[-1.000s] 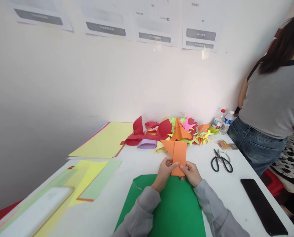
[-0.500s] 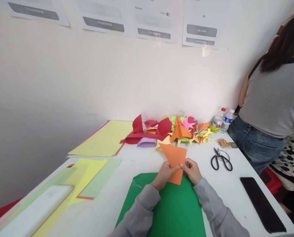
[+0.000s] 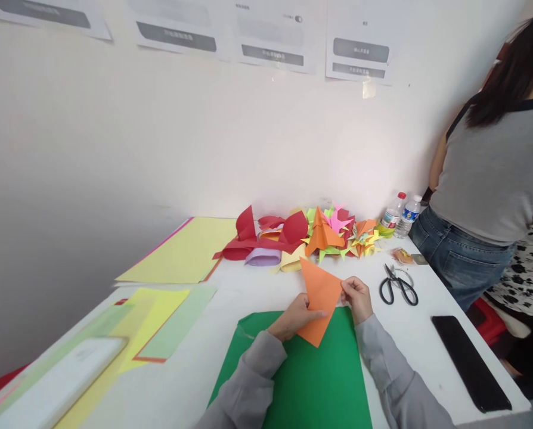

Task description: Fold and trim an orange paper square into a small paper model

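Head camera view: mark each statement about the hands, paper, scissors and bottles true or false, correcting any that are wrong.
1. The left hand holds the orange paper. True.
2. The right hand grips the scissors. False: the right hand pinches the orange paper's corner; the scissors lie on the table.
3. A green sheet lies on the table. True.
4. Both bottles have red caps. False: one has a red cap, the other a white cap.

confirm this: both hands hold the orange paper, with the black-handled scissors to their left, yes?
No: in the head view the black-handled scissors lie right of the left hand and right hand, which do both hold the orange paper.
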Demonstrator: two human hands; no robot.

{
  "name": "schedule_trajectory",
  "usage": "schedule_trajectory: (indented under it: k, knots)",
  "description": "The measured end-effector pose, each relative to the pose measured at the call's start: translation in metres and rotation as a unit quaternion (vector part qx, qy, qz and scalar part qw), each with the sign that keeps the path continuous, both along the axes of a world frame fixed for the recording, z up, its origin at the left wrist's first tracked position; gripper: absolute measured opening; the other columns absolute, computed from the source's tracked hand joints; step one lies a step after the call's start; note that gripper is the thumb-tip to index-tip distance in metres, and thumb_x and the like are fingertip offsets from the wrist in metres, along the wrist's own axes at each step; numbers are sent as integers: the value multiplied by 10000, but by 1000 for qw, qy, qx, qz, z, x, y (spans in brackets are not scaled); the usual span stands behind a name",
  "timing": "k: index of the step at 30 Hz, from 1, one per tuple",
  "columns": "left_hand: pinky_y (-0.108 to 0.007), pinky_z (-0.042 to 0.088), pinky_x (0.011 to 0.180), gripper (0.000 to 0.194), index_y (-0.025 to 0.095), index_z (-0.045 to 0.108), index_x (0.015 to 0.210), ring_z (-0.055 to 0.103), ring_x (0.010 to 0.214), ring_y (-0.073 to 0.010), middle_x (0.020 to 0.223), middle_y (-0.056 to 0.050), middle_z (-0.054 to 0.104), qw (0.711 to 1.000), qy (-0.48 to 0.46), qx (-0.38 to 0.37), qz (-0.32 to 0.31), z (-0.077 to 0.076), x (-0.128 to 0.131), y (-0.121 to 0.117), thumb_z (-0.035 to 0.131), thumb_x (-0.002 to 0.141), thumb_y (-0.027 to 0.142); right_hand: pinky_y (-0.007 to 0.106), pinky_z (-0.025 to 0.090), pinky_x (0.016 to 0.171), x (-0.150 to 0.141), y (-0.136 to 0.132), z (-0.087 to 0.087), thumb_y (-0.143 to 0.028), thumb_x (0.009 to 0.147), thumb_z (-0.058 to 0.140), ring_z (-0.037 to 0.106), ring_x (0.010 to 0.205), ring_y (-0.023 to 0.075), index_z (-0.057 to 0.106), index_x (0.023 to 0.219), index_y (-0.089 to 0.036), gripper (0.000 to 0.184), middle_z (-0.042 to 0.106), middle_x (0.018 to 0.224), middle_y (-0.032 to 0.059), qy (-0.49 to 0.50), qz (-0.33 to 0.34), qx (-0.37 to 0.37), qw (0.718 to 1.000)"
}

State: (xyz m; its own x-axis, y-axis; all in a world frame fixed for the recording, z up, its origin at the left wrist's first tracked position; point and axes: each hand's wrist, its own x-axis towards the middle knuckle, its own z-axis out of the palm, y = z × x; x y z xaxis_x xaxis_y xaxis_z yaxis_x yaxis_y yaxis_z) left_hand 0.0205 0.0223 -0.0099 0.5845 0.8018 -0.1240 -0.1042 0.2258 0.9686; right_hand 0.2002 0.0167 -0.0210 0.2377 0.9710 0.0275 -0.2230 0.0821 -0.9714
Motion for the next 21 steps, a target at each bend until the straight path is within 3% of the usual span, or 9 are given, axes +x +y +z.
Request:
schedule_trajectory:
  k: [5, 10, 13, 16, 19, 21]
  knots:
    - [-284, 500, 608, 314, 122, 717, 840, 656, 689, -213, 821, -96, 728, 1000, -3, -15, 14, -1, -1, 2, 812, 582, 275, 239, 323, 418, -1, 3, -3, -545, 690, 651, 407, 414, 101, 479, 585, -212, 389, 499, 478, -41, -12, -7, 6, 1000]
    - [-290, 513, 560, 328, 113, 687, 804, 652, 596, -200, 726, -95, 717, 986, -59, -68, 142, -1, -2, 9, 835, 550, 258, 262, 374, 469, 14, 8, -8, -560, 756, 547, 469, 494, 138, 483, 669, -226, 351, 534, 571, -12, -116, -146, 26, 982]
    - [-297, 521, 540, 326, 110, 667, 782, 641, 550, -192, 663, -81, 700, 973, -97, -80, 193, 2, -4, 14, 835, 551, 268, 324, 451, 671, 32, 3, -11, -477, 777, 498, 564, 729, 202, 509, 797, -213, 265, 602, 776, 57, -243, -277, 9, 930]
    - [-307, 535, 548, 357, 104, 657, 806, 654, 566, -199, 685, -85, 706, 963, -123, -86, 225, 3, -6, 17, 838, 540, 258, 422, 379, 899, 55, -8, -13, -367, 750, 506, 507, 1033, 294, 516, 974, -162, 304, 575, 1048, 164, -305, -323, -5, 896]
    - [-326, 552, 594, 370, 100, 656, 856, 670, 603, -206, 727, -94, 715, 956, -154, -92, 233, 3, -7, 19, 823, 564, 257, 478, 295, 978, 80, -22, -14, -287, 734, 504, 402, 1196, 365, 477, 1160, -95, 468, 499, 1209, 241, -506, -358, -116, 776]
    - [-326, 556, 609, 367, 92, 657, 858, 675, 621, -208, 744, -105, 717, 951, -174, -99, 237, 4, -7, 19, 816, 572, 261, 479, 291, 980, 95, -29, -12, -282, 725, 531, 389, 1214, 383, 456, 1214, -69, 538, 449, 1267, 268, -563, -368, -173, 719]
